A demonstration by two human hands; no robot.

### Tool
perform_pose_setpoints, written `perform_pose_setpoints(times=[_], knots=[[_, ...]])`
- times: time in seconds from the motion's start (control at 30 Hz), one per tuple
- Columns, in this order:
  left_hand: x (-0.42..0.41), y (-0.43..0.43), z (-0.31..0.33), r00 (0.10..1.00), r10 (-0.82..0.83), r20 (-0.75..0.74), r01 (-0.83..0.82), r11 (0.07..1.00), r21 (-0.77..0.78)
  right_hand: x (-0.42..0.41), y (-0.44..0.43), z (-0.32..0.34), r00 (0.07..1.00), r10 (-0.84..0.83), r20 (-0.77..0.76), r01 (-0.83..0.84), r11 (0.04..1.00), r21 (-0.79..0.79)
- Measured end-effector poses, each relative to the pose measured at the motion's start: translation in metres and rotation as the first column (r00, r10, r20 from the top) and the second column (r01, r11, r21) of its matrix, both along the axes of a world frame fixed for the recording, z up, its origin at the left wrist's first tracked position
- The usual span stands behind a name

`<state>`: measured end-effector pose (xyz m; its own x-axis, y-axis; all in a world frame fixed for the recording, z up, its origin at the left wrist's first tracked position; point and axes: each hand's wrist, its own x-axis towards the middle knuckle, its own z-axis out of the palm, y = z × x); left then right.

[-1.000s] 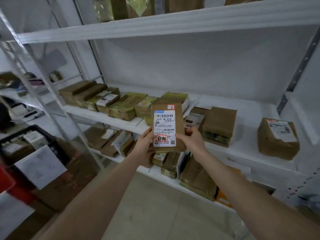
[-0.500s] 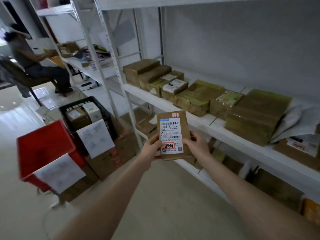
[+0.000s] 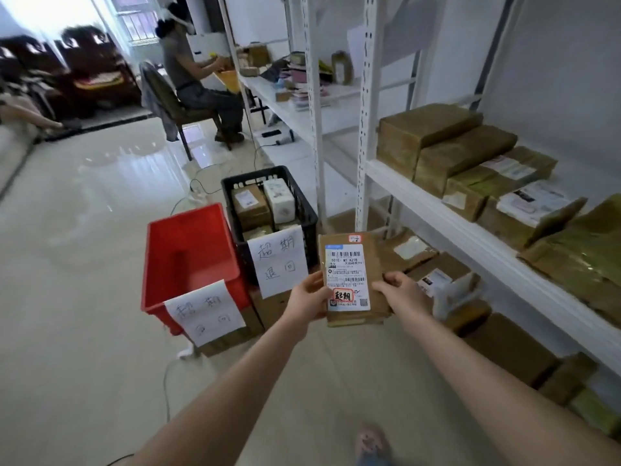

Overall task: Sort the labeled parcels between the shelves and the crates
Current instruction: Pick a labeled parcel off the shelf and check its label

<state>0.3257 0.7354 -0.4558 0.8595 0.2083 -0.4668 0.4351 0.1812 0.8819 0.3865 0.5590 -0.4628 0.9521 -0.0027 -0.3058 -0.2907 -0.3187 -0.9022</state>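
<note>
Upright, a labeled parcel is gripped by the left hand and right hand, fingers curled round its edges. It is held near a red crate and a black crate.

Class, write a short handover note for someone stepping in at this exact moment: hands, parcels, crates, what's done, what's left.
Left hand and right hand grip one brown parcel by its sides, label facing the camera.
Black crate holds a few parcels; red crate shows none.
Done: brown parcel held in front of the crates.
Left: place it in the matching crate, then sort the rest on the shelves.
</note>
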Motion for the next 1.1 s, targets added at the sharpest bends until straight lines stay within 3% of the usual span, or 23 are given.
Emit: perform_pose_setpoints(times=[0.23, 0.5, 0.73, 0.87, 1.1], knots=[[0.114, 0.081, -0.011, 0.988, 0.142, 0.055, -0.145, 0.988, 0.048, 0.135, 0.094, -0.019, 0.989, 0.143, -0.026, -0.143, 0.989, 0.025], [0.248, 0.18, -0.013, 0.963, 0.271, 0.005, -0.271, 0.961, 0.048, 0.279, 0.201, -0.013, 0.959, 0.281, 0.028, -0.281, 0.959, 0.031], [0.341, 0.272, -0.053, 0.948, 0.317, -0.026, -0.314, 0.946, 0.078, 0.373, 0.294, -0.047, 0.916, 0.397, 0.058, -0.379, 0.903, -0.2], [0.386, 0.305, -0.101, 0.957, 0.265, -0.121, -0.259, 0.964, 0.063, 0.414, 0.33, -0.091, 0.925, 0.379, -0.035, -0.366, 0.86, -0.354], [0.437, 0.33, -0.19, 0.936, 0.092, -0.339, -0.078, 0.995, 0.053, 0.449, 0.362, -0.181, 0.905, 0.272, -0.326, -0.397, 0.816, -0.421]])
